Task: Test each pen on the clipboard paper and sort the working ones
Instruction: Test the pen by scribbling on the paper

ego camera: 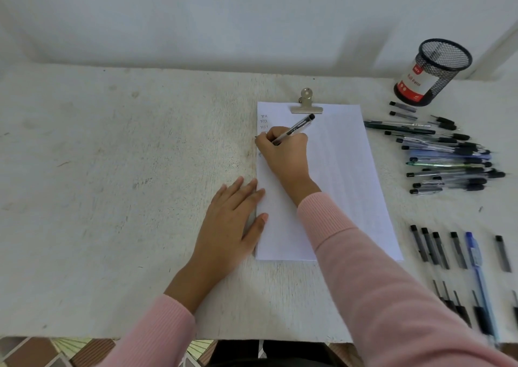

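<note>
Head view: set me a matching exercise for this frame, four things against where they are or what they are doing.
1 mesh cup
2 metal clip
3 left hand
4 right hand

A grips a pen, tip down at the paper
B far right, behind the pen pile
C flat across the paper's left edge
D clamped on the paper's top edge

Pairs: 1-B, 2-D, 3-C, 4-A.
</note>
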